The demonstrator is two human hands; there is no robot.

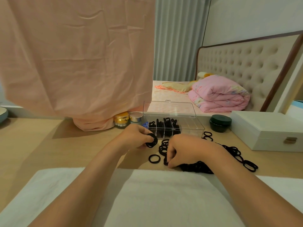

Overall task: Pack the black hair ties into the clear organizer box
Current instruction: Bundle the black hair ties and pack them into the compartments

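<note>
Loose black hair ties (196,167) are lying scattered on the counter (49,145), just in front of the clear organizer box (191,126), w/ its lid standing open & more ties filling its left compartments. Left hand (135,136) is gripping a small stack of ties (152,140); right hand (185,149) is pinching one tie in the pile. Dark green jar (220,122) & white case (268,130) are sitting to the right of the box.

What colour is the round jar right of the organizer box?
The jar is dark green; head view.

A home bedroom, bed with tufted beige headboard (242,63) at upper right, folded pink quilt (219,95) on the mattress, grey curtain (177,38) at top centre, cosmetic jars (122,119) and white jewellery box (268,130) on a wooden dressing table (49,145)
</note>
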